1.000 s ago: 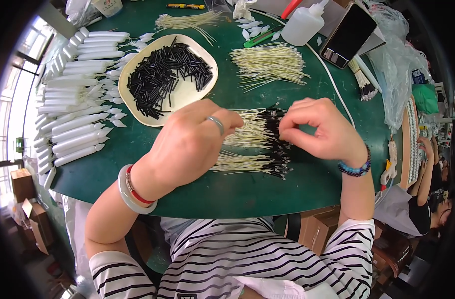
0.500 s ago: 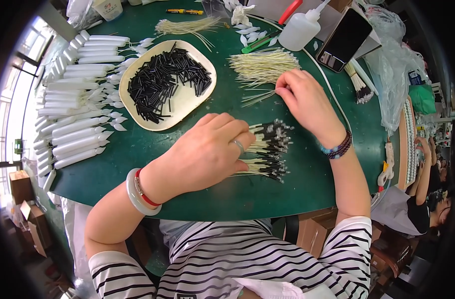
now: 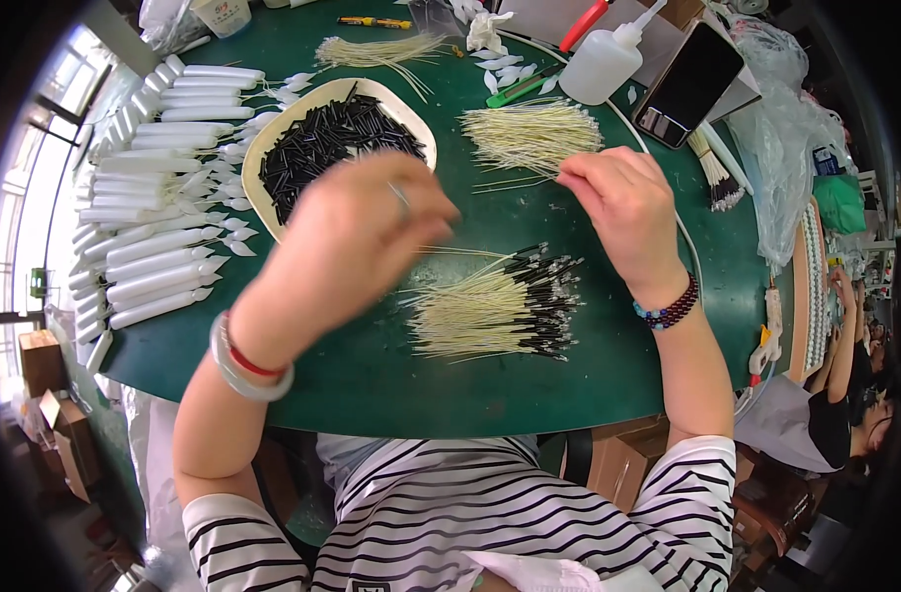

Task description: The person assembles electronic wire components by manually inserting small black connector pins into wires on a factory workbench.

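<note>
My left hand (image 3: 357, 237) is blurred in motion, hovering over the near edge of the cream plate (image 3: 256, 163) heaped with short black tubes (image 3: 327, 143); what its fingers hold I cannot make out. My right hand (image 3: 618, 202) rests at the near edge of a pile of bare cream wires (image 3: 529, 133), fingertips pinched on a thin wire there. Between my hands, on the green table (image 3: 470, 395), lies a bundle of cream wires with black sleeved ends (image 3: 500, 306).
Rows of white tubes (image 3: 154, 197) line the table's left side. At the back are another wire bundle (image 3: 376, 49), a white squeeze bottle (image 3: 603, 64) and a dark phone (image 3: 692, 84). Another person sits at the far right (image 3: 855, 395).
My left hand lifted off the sleeved bundle and swung up-left toward the plate. My right hand went from the bundle to the bare wire pile and stays there.
</note>
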The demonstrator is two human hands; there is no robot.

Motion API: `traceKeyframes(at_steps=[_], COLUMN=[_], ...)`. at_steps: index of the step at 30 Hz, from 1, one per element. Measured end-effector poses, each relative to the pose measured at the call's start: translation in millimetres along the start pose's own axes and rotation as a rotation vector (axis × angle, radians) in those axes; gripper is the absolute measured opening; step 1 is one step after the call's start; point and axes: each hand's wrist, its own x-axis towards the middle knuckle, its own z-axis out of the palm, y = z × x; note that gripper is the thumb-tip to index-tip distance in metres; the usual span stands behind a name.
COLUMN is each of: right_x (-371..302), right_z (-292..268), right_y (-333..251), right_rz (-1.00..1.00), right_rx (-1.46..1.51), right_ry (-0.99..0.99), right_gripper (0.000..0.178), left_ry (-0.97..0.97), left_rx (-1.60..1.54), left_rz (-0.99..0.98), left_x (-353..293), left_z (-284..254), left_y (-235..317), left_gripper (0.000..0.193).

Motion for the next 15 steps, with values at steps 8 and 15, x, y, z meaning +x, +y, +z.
traceKeyframes(at_steps=[8,15], right_x=[-2.2,4.2], right_z=[-5.6,-11.1], right_y=[-16.1,-9.3], right_rz=[0.218,0.465], right_rx=[0.154,0.384], right_ry=[-0.14,-0.122], right_gripper=[0.022,0.009], left_ry=[-0.018,0.059], left_rx=[0.247,0.411], left_rz=[-0.118,-0.095], left_x=[9.6,5.0], left_z=[-4.8,2.7], left_y=[-29.9,-32.0], left_gripper=[0.013,0.011])
